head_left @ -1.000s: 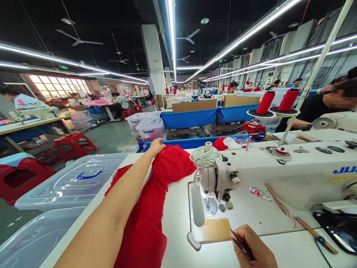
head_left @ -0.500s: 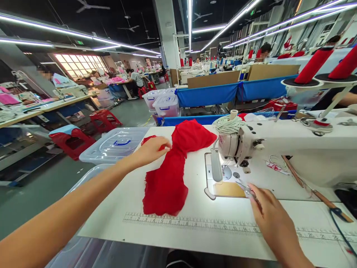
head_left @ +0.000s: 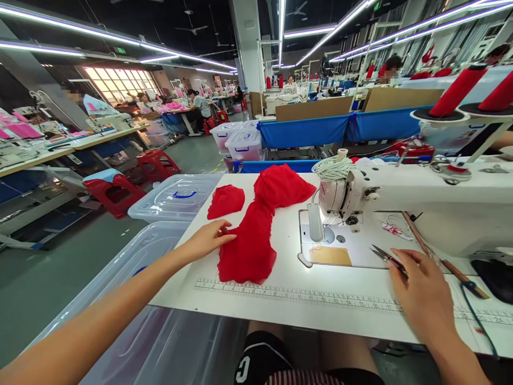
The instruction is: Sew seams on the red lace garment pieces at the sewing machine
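A long red fabric piece [head_left: 250, 243], gathered narrow in its middle, lies on the white sewing table [head_left: 292, 297]. My left hand [head_left: 210, 238] reaches its lower left edge, thumb and fingers slightly apart and fingertips touching the cloth. Beyond that hand a smaller red fabric piece [head_left: 226, 201] lies flat. On the right, my right hand [head_left: 422, 289] holds small thread snips [head_left: 389, 259] between thumb and fingers, low over the table, with the blades apart and pointing left. The white sewing machine [head_left: 401, 187] stands behind the snips.
A printed ruler scale [head_left: 312, 295] runs along the table's front. Lidded clear bins [head_left: 176, 195] stand left of the table. Red thread cones [head_left: 459, 91] rise at the right. A wooden-handled tool [head_left: 465, 278] lies right of my right hand. People sit at other tables behind.
My left hand has moved from the gathered middle down to the lower left edge of the long fabric, uncovering the smaller piece. My right hand has shifted right with the snips. The view has shifted slightly.
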`<state>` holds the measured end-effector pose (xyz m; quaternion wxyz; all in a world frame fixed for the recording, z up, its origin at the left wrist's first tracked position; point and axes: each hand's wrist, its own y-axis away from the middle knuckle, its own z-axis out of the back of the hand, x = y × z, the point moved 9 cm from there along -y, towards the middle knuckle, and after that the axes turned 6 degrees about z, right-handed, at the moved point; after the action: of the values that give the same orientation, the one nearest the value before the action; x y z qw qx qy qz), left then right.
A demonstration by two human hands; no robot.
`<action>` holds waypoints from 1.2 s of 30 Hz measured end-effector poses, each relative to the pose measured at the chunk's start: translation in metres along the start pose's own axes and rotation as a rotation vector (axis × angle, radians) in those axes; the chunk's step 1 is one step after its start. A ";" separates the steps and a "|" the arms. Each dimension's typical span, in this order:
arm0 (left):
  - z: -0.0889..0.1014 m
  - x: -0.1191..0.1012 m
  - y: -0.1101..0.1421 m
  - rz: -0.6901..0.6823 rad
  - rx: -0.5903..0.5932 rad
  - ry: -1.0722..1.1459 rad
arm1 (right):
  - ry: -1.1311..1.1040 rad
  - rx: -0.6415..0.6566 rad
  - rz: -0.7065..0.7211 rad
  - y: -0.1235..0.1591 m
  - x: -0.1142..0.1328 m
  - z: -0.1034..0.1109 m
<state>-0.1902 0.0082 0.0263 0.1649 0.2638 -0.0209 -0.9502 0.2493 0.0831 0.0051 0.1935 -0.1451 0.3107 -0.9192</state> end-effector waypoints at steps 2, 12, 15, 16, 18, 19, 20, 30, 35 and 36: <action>-0.007 0.005 0.004 0.029 0.015 0.002 | -0.055 -0.031 0.002 0.000 0.001 0.004; -0.005 0.037 0.022 0.238 -0.091 0.126 | -0.193 -0.003 -0.077 0.003 -0.005 -0.001; 0.001 0.024 0.033 0.260 -0.106 0.256 | -0.246 -0.069 -0.104 0.001 -0.006 0.009; 0.007 0.016 0.039 0.268 -0.128 0.314 | -0.266 -0.108 -0.106 0.000 -0.005 0.016; 0.022 -0.004 0.054 0.279 -0.170 0.429 | -0.316 -0.183 -0.098 -0.001 -0.002 0.029; 0.030 -0.012 0.062 0.303 -0.218 0.592 | -0.356 -0.198 -0.096 -0.001 0.002 0.034; 0.032 -0.024 0.069 0.301 -0.210 0.728 | -0.418 -0.197 -0.092 -0.002 0.007 0.037; -0.094 -0.164 0.079 -0.150 0.330 0.595 | -1.419 0.491 -0.190 0.024 0.135 -0.008; -0.127 -0.175 0.041 -0.310 0.269 0.283 | -1.068 0.471 -0.236 0.011 0.082 -0.024; -0.126 -0.179 0.035 -0.410 0.193 0.159 | -1.017 0.442 -0.267 0.008 0.067 -0.025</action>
<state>0.0290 0.0389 0.0107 -0.0563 0.3511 -0.0445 -0.9336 0.1821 0.0600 -0.0092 0.2266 -0.5634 -0.0424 -0.7933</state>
